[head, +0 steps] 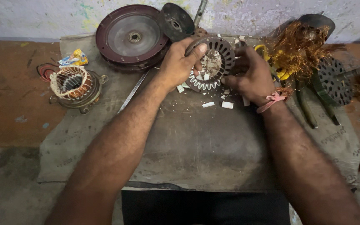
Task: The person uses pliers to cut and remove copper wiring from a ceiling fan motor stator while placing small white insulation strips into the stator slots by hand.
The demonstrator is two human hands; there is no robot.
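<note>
From the head view, a bare slotted stator core, a dark ring of stacked metal with pale slot liners showing along its lower edge, sits tilted in the upper middle of the frame on a grey cloth mat. The left hand curls over the ring's left rim with the thumb laid across the top, and the right hand grips the right rim, fingers bent around its edge; both are closed on the core. It looks heavy and rigid for its size, likely with sharp slot edges, so the outer rim seems the safest hold, while the thin liners look easily torn or shed. Small white scraps lie scattered on the mat just below the core. At upper left of the core, two maroon round covers are stacked against the wall; at the left edge a wound stator with copper coils rests partly on the reddish floor. On the right, a tangle of stripped copper wire and a perforated dark disc crowd close to the right hand, with green-handled pliers just below them. A thin metal rod lies beneath the left forearm.
</note>
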